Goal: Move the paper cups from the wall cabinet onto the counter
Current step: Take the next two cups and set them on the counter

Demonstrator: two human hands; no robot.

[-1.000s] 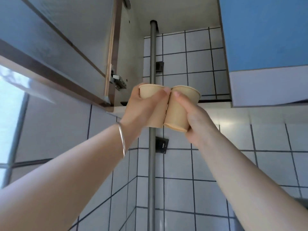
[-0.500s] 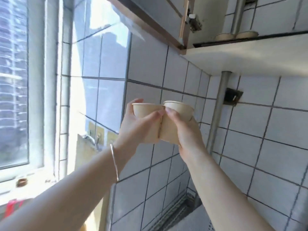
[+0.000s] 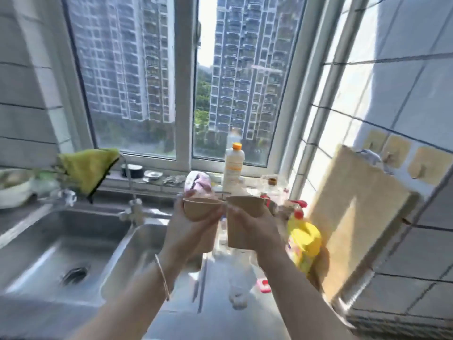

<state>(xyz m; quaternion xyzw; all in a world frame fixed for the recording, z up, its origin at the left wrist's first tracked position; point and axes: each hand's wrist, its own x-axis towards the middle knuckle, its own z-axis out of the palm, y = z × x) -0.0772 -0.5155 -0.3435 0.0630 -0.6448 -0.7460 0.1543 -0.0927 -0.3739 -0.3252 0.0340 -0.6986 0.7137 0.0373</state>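
I hold two brown paper cups side by side in the air, rims almost touching. My left hand (image 3: 188, 231) grips the left paper cup (image 3: 199, 211). My right hand (image 3: 255, 229) grips the right paper cup (image 3: 241, 217). Both cups are upright and hang above the steel counter (image 3: 215, 285), just right of the sink. The wall cabinet is out of view.
A double steel sink (image 3: 63, 251) with a tap (image 3: 132, 209) lies to the left. A yellow bottle (image 3: 304, 241) and a wooden cutting board (image 3: 355, 217) stand at the right by the tiled wall. A white bottle (image 3: 232, 168) and small clutter sit by the window sill; a green cloth (image 3: 85, 168) hangs left.
Both hands have come down from the wall cabinet with the cups, and my view has swung down and left to the window, sink and counter.
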